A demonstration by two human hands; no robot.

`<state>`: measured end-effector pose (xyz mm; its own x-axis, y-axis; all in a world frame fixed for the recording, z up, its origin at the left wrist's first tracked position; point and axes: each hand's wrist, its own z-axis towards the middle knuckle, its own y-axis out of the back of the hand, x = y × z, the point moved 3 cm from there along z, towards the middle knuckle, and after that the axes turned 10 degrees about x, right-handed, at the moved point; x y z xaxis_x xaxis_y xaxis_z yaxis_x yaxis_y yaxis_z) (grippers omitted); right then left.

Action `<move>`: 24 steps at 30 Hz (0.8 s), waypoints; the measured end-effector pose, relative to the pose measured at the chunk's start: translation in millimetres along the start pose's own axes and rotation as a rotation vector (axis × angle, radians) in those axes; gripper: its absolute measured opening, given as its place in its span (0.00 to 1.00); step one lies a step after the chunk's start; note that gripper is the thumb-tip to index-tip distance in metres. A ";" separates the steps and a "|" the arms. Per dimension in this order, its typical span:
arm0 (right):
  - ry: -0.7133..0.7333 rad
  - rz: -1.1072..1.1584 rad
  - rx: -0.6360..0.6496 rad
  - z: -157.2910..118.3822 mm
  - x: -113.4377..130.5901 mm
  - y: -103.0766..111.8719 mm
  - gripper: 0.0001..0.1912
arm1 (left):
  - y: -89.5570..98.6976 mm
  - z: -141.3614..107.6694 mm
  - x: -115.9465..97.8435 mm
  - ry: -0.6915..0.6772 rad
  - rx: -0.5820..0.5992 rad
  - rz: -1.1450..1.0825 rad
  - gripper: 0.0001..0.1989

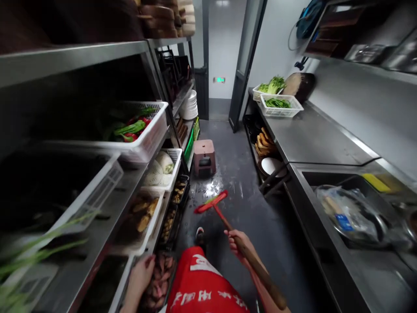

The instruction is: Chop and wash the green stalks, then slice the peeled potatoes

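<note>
My right hand (240,243) is wrapped round the wooden handle of a floor squeegee (220,213). Its red head lies across the wet floor ahead of my foot, with a yellow-green scrap along it. The handle's thick end slants back past my right forearm. At the lower left, my left hand (143,271) has its fingers curled in, with nothing visible in them. It is beside a white basket and over a dark crate of reddish root vegetables (159,280); whether it touches either, I cannot tell.
Steel shelving (130,174) with vegetable baskets lines the left side. A pink stool (204,156) stands on the floor ahead. Along the right run a steel counter (302,134) and a sink (312,178) holding a bagged bowl. A doorway (222,65) is at the far end.
</note>
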<state>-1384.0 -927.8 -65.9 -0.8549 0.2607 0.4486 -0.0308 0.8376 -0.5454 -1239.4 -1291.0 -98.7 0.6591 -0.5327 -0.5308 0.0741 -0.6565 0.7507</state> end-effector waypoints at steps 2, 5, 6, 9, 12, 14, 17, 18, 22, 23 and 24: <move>0.002 0.011 -0.035 39.7 56.8 -0.3 0.16 | -6.8 91.6 -83.8 -0.218 0.120 -0.130 0.09; 0.013 0.008 -0.086 88.7 138.0 -3.3 0.15 | -29.0 196.5 -238.6 -0.557 0.322 -0.107 0.15; 0.023 -0.007 -0.096 100.9 164.0 -4.6 0.15 | -41.4 219.0 -290.6 -0.658 0.438 -0.054 0.17; 0.070 -0.084 -0.136 129.8 239.8 -4.2 0.15 | -86.2 259.2 -426.7 -0.908 0.783 0.077 0.28; 0.148 -0.172 -0.179 165.5 316.3 7.8 0.17 | -136.8 294.8 -526.8 -1.086 0.993 0.221 0.33; 0.197 -0.237 -0.219 201.8 370.4 21.4 0.17 | -171.2 333.0 -580.2 -1.151 1.061 0.338 0.25; 0.159 -0.378 -0.276 269.6 460.2 39.2 0.18 | -214.4 410.3 -651.6 -1.159 1.114 0.513 0.11; 0.128 -0.436 -0.285 292.0 493.6 41.7 0.18 | -223.8 438.9 -673.9 -1.137 1.100 0.551 0.10; 0.099 -0.726 -0.186 364.5 646.5 28.3 0.22 | -227.7 554.7 -755.4 -0.963 0.888 0.439 0.14; 0.119 -0.777 -0.124 380.2 686.8 21.9 0.23 | -222.3 583.7 -773.6 -0.920 0.821 0.362 0.15; 0.148 -0.803 -0.061 396.3 726.5 16.5 0.23 | -216.1 612.9 -791.2 -0.887 0.760 0.283 0.16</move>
<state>-2210.8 -914.9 -29.6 -0.5071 -0.3729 0.7770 -0.5727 0.8196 0.0195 -2235.6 -1055.1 -82.0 -0.1857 -0.6954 -0.6943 -0.6469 -0.4453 0.6191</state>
